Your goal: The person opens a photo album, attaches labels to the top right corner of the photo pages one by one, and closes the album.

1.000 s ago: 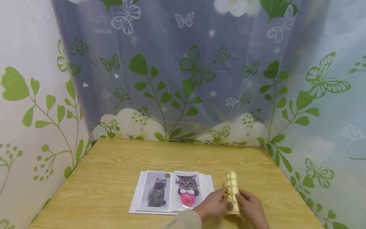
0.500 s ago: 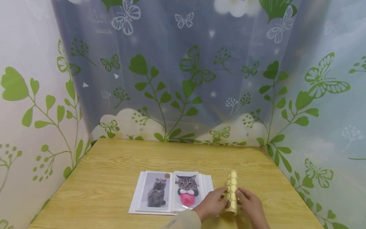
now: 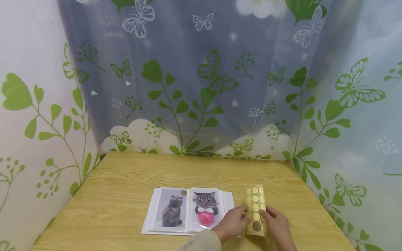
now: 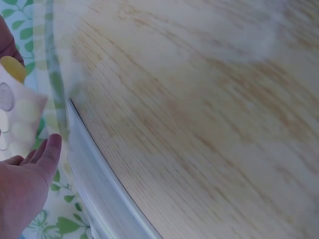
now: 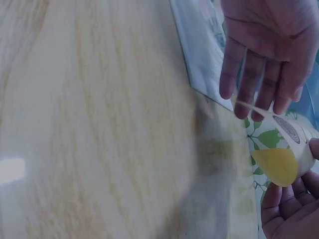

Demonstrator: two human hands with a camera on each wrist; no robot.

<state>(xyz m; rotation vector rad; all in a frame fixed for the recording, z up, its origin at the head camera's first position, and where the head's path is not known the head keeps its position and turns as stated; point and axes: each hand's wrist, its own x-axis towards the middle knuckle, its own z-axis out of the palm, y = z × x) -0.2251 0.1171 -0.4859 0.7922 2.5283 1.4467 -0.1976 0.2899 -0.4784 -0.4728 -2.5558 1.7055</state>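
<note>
A curved sticker sheet [image 3: 255, 209] with rows of round gold stickers stands between the two hands, right of the album. A darker printed round sticker [image 3: 257, 226] shows near its lower end. The left hand [image 3: 233, 221] holds the left edge of the sheet with its fingertips. On the opposite edge, the right hand [image 3: 277, 225] pinches it, thumb on the front. In the right wrist view, the right hand [image 5: 294, 209] is low at the right, and the yellow back [image 5: 279, 167] of the sheet bends toward the camera. The left hand's thumb contact is partly hidden.
An open photo album [image 3: 152, 212] lies left of the hands, showing a grey cat photo [image 3: 172, 212] and a tabby cat photo [image 3: 205, 209]. A round sticker [image 3: 183, 192] is on the left page. Wood-grain table [image 3: 125, 177]; patterned curtain [image 3: 201, 115] behind.
The sticker sheet turned away to the left half a second ago, then turned back, so its front with the dark round sticker faces up more. Both hands stay nearly in place.
</note>
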